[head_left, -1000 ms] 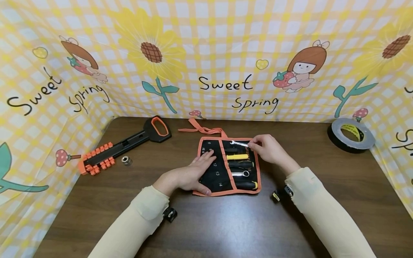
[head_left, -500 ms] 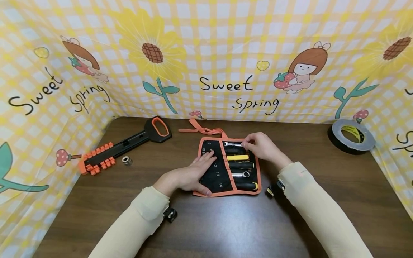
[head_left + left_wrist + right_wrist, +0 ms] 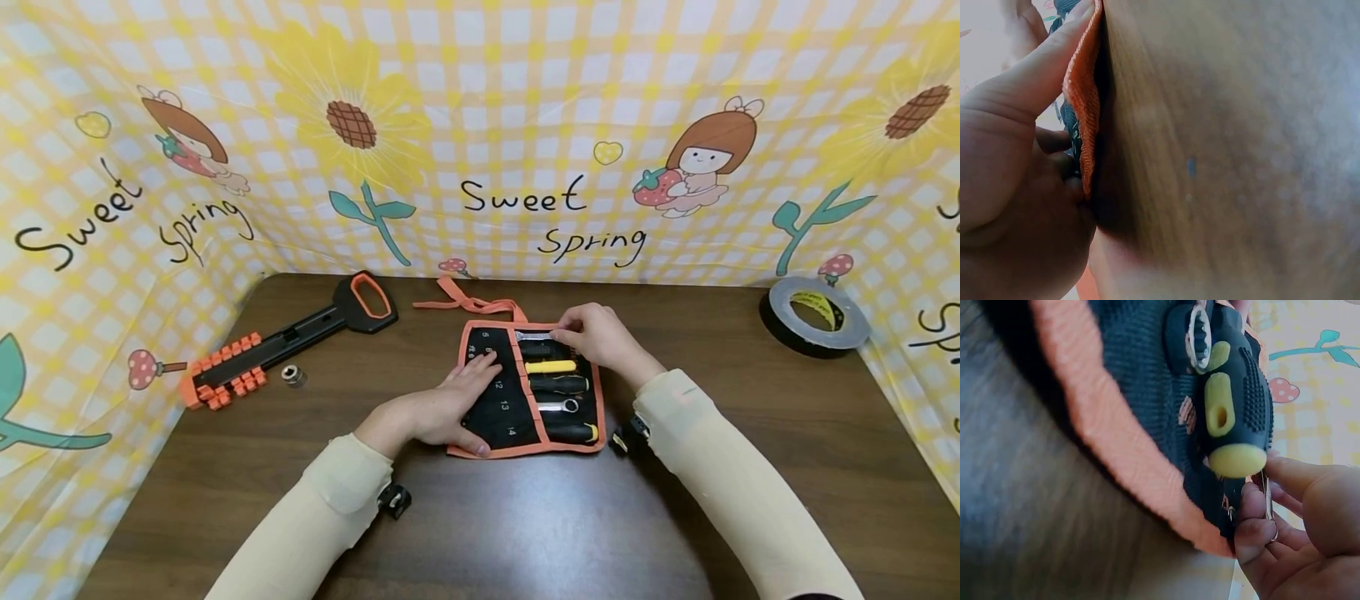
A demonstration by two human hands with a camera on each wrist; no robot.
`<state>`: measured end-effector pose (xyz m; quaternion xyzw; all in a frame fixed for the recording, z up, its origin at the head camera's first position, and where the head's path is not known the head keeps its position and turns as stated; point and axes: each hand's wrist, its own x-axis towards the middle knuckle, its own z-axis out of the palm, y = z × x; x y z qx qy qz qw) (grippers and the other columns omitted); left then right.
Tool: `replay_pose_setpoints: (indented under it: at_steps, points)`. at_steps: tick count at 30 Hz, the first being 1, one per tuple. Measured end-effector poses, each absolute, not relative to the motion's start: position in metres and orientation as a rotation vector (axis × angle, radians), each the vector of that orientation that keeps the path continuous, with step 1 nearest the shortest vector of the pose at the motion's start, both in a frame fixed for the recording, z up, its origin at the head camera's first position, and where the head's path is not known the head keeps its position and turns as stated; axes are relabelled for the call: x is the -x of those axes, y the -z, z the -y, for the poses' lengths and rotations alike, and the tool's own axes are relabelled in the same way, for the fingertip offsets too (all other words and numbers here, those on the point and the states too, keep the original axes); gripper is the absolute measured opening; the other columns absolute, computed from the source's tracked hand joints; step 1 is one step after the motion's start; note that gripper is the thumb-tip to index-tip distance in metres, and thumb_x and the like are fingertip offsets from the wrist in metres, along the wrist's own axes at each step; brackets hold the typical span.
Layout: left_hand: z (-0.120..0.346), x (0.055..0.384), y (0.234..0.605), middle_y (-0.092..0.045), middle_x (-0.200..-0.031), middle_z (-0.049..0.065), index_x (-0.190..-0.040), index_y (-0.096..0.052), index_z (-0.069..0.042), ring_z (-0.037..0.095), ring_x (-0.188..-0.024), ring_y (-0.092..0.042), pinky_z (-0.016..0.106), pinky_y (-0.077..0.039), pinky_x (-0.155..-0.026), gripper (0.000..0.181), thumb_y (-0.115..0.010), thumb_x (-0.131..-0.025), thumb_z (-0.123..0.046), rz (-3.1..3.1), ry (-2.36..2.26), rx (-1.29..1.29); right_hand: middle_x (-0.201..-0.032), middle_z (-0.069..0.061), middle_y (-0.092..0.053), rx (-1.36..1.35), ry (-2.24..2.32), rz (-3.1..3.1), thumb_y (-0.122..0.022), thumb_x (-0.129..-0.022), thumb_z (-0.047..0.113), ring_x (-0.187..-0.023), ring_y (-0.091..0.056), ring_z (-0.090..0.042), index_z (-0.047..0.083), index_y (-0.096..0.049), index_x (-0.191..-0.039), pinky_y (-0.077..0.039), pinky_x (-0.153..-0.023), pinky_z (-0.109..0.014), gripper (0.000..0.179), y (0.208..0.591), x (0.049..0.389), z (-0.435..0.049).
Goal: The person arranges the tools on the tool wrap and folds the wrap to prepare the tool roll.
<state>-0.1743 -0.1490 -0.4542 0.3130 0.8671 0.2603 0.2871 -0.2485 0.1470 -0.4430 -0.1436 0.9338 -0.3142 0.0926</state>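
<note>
A black tool pouch (image 3: 525, 415) with orange edging lies unfolded on the table. My left hand (image 3: 442, 408) rests spread on its left half; in the left wrist view the thumb presses by the orange border (image 3: 1085, 112). With thumb and fingers, my right hand (image 3: 606, 340) pinches a silver wrench (image 3: 533, 337) at the topmost pocket, its open end pointing left to the pocket edge. Below it sit a yellow-handled tool (image 3: 551, 367), a black-and-yellow screwdriver handle (image 3: 558, 384), a ring-ended wrench (image 3: 558, 407) and another black-and-yellow handle (image 3: 572, 432). Fingers hide the held wrench's other end.
To the left lies a black holder with orange clips (image 3: 292, 333), a small metal socket (image 3: 293, 376) beside it. A roll of tape (image 3: 813, 317) is at the far right. Orange ties (image 3: 480, 302) trail behind the pouch. Patterned cloth (image 3: 480, 150) surrounds the table.
My right hand has moved left with the wrench, whose open end has gone from above the pocket area to the pouch's middle orange strip. The left hand has stayed in place.
</note>
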Motion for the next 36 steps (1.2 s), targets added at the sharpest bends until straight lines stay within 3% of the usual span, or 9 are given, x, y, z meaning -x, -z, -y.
replay_pose_setpoints:
  at_steps: [7,11,20,28,36]
  points:
    - [0.152,0.176,0.463,0.006,-0.184,0.008,-0.174,-0.011,-0.010,0.032,-0.171,0.007,0.057,0.000,-0.137,0.124,-0.086,-0.087,-0.056,-2.324,-0.724,-0.885,-0.106,-0.011,-0.079,0.477,0.850,-2.778,-0.069,-0.107,0.021,-0.092,-0.068,-0.024,0.006,-0.081,-0.112,-0.058,-0.085,-0.042,0.020,0.439,0.248,-0.136]
    - [0.150,0.174,0.456,0.006,-0.184,0.009,-0.174,-0.011,-0.008,0.033,-0.171,0.008,0.058,0.000,-0.137,0.122,-0.088,-0.088,-0.050,-2.315,-0.718,-0.857,-0.119,-0.016,-0.078,0.465,0.850,-2.756,-0.067,-0.106,0.015,-0.105,-0.070,-0.029,0.002,-0.079,-0.123,-0.059,-0.094,-0.048,0.024,0.436,0.246,-0.139]
    - [0.147,0.172,0.450,0.007,-0.184,0.010,-0.174,-0.009,-0.007,0.031,-0.171,0.009,0.054,0.001,-0.138,0.120,-0.088,-0.090,-0.042,-2.334,-0.655,-0.842,-0.111,-0.017,-0.073,0.546,0.823,-2.848,-0.070,-0.102,0.004,-0.099,-0.067,-0.030,0.001,-0.081,-0.111,-0.057,-0.090,-0.049,0.014,0.436,0.241,-0.150]
    - [0.153,0.177,0.470,0.007,-0.184,0.005,-0.175,-0.009,-0.013,0.030,-0.171,0.008,0.058,-0.001,-0.137,0.124,-0.086,-0.088,-0.057,-2.340,-0.711,-0.883,-0.106,-0.015,-0.070,0.576,0.796,-2.852,-0.076,-0.100,0.008,-0.098,-0.067,-0.029,0.001,-0.081,-0.113,-0.059,-0.089,-0.047,0.016,0.438,0.239,-0.149]
    - [0.153,0.179,0.474,0.007,-0.184,0.005,-0.175,-0.009,-0.012,0.029,-0.171,0.009,0.056,0.000,-0.138,0.124,-0.087,-0.088,-0.054,-2.348,-0.702,-0.877,-0.119,-0.021,-0.071,0.428,0.893,-2.824,-0.072,-0.099,0.001,-0.110,-0.072,-0.034,-0.004,-0.078,-0.120,-0.060,-0.097,-0.049,0.022,0.439,0.236,-0.150]
